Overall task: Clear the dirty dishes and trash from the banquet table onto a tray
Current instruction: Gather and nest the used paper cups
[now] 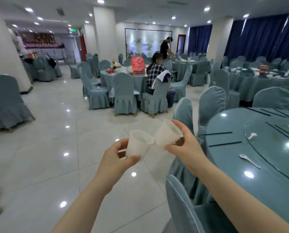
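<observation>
My left hand (119, 158) grips a white plastic cup (138, 145), held upright over the tiled floor. My right hand (185, 145) grips a second white plastic cup (166, 134), tilted to the left, its rim close to the first cup. The round teal banquet table (232, 148) is at the right, with white spoons (248, 159) and dark chopsticks (224, 143) lying on it. No tray is in view.
Teal-covered chairs (182, 207) stand between me and the table. A glass turntable (274, 157) sits on the table. Other set tables with chairs fill the hall; a seated person (154, 73) and a standing person (165, 47) are farther back. Glossy floor lies left.
</observation>
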### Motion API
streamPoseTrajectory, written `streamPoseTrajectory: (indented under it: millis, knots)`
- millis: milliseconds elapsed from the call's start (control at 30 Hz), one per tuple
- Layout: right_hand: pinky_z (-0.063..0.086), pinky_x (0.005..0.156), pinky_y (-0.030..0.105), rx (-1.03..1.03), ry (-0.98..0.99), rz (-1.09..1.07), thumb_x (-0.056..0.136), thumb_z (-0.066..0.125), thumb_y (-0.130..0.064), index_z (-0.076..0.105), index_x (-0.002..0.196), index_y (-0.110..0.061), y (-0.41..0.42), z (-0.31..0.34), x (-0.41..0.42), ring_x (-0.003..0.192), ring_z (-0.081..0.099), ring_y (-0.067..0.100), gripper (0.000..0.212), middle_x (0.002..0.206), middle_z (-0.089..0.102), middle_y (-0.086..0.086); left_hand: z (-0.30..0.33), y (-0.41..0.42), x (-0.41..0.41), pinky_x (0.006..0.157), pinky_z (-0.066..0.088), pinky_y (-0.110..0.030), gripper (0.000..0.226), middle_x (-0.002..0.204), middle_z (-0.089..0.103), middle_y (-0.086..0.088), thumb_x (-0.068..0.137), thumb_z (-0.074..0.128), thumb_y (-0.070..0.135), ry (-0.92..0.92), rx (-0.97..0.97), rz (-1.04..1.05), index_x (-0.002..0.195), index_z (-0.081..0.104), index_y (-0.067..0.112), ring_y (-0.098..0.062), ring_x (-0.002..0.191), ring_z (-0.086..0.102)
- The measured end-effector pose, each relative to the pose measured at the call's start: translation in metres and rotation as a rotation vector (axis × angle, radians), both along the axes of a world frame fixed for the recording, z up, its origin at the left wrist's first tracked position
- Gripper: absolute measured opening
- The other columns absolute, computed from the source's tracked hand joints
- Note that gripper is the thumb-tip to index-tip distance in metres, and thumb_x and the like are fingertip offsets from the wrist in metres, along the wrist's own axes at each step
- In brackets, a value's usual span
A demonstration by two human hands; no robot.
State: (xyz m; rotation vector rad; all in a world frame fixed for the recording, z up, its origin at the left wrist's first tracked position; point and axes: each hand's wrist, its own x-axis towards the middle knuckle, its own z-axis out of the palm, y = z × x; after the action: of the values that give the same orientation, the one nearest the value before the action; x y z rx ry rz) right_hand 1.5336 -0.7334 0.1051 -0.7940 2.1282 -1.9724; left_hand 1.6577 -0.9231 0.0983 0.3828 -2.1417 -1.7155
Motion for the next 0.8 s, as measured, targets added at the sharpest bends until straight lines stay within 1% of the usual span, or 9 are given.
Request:
streamPoseTrajectory:
  millis: [67,133,267,367,433,500,567,667,800]
  knots:
    - [0.052,0.069,0.015,-0.015,0.003,0.004,0.073,0.069,0.002,0.04,0.137,-0.033,-0.024,0.007,-0.009,0.096,0.063,0.001,0.078,0.118,0.057,-0.008,0.003,-0.023,-0.005,0.076,0.051,-0.02,0.045,0.11,0.066,0.016,0.072,0.079,0.017,-0.001,-0.023,0.036,0.104,0.059,0.041,-0.005,0.098,0.064]
    - [0.053,0.072,0.019,-0.022,-0.009,0.017,0.074,0.07,0.0,0.041,0.135,-0.032,-0.049,0.009,-0.021,0.099,0.063,0.005,0.075,0.117,0.058,-0.008,0.003,-0.047,-0.012,0.071,0.05,-0.016,0.046,0.108,0.066,0.016,0.071,0.08,0.018,-0.026,-0.066,0.051,0.105,0.059,0.041,-0.003,0.097,0.063]
    - [0.052,0.067,0.011,0.044,-0.011,0.173,0.076,0.073,-0.007,0.044,0.123,-0.039,-0.114,0.0,-0.058,0.092,0.063,-0.007,0.064,0.108,0.061,-0.015,0.005,-0.098,-0.045,0.064,0.049,-0.008,0.044,0.102,0.068,0.016,0.068,0.081,0.023,-0.068,-0.193,0.042,0.105,0.064,0.039,0.005,0.086,0.062]
    - [0.052,0.072,0.014,0.071,-0.043,0.307,0.081,0.071,-0.016,0.055,0.115,-0.036,-0.161,0.007,-0.104,0.096,0.064,-0.002,0.042,0.105,0.067,-0.012,0.018,-0.137,-0.088,0.068,0.051,-0.013,0.043,0.1,0.069,0.02,0.068,0.081,0.028,-0.054,-0.24,0.068,0.107,0.065,0.039,0.001,0.086,0.065]
    - [0.054,0.08,0.022,0.058,-0.128,0.402,0.083,0.069,-0.028,0.059,0.113,-0.035,-0.19,0.015,-0.139,0.101,0.064,0.003,0.033,0.108,0.068,-0.013,0.026,-0.167,-0.119,0.07,0.051,-0.015,0.04,0.097,0.069,0.024,0.069,0.08,0.03,-0.057,-0.235,0.104,0.103,0.065,0.044,0.001,0.086,0.065]
    - [0.054,0.084,0.027,0.05,-0.182,0.453,0.079,0.061,-0.048,0.06,0.117,-0.036,-0.219,0.018,-0.173,0.104,0.063,0.004,0.04,0.113,0.067,-0.015,0.031,-0.194,-0.149,0.073,0.051,-0.017,0.038,0.097,0.068,0.025,0.069,0.08,0.031,-0.069,-0.262,0.125,0.1,0.064,0.046,0.002,0.086,0.065]
    - [0.054,0.082,0.027,0.038,-0.184,0.444,0.078,0.053,-0.058,0.063,0.115,-0.035,-0.252,0.023,-0.209,0.102,0.064,0.005,0.044,0.11,0.069,-0.013,0.038,-0.219,-0.18,0.072,0.051,-0.016,0.039,0.097,0.068,0.026,0.068,0.081,0.031,-0.046,-0.266,0.149,0.1,0.064,0.045,0.002,0.088,0.064]
    - [0.055,0.076,0.024,0.036,-0.188,0.426,0.09,0.049,-0.05,0.066,0.11,-0.034,-0.307,0.034,-0.255,0.096,0.067,0.006,0.03,0.104,0.071,-0.011,0.045,-0.264,-0.22,0.07,0.048,-0.013,0.041,0.097,0.069,0.023,0.068,0.08,0.03,-0.033,-0.218,0.207,0.102,0.064,0.045,0.0,0.09,0.064]
    - [0.054,0.079,0.025,0.058,-0.163,0.467,0.094,0.05,-0.042,0.068,0.103,-0.034,-0.378,0.046,-0.307,0.093,0.068,0.006,0.022,0.101,0.073,-0.01,0.054,-0.326,-0.272,0.062,0.045,-0.007,0.04,0.092,0.072,0.02,0.07,0.08,0.025,-0.024,-0.2,0.226,0.098,0.065,0.048,0.0,0.085,0.066]
